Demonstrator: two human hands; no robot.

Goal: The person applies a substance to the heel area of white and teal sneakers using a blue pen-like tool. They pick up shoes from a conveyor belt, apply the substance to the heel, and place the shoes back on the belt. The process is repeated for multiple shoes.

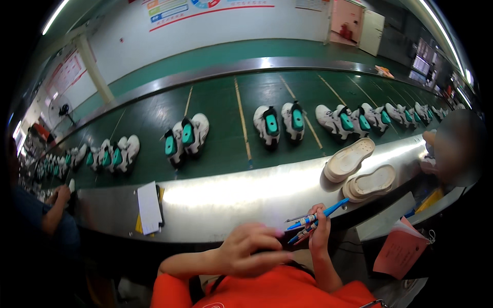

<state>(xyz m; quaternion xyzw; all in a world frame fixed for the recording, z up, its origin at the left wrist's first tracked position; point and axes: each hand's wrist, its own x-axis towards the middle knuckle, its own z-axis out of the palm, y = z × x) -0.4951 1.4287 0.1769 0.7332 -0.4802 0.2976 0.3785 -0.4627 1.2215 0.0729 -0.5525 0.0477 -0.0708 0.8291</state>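
In my right hand (321, 231) is a small bundle of blue pens (331, 209) wrapped with light tape, along with a thin pointed stick; the fingers are closed round them. My left hand (254, 249), slightly smeared by motion, hovers in front of my body to the left of the pens. Its thumb and fingers are apart, and nothing shows between them. Just beyond my right hand, a cream shoe sole (350, 159) and a second cream sole (371, 184) lie on the metal ledge (246, 187).
Pairs of white-and-black sneakers (267, 126) with green inserts stand along a green conveyor belt (221, 97). A white paper pad (149, 208) lies on the ledge at left. A pink booklet (402, 248) hangs at right. Other people's arms (54, 210) show at both sides.
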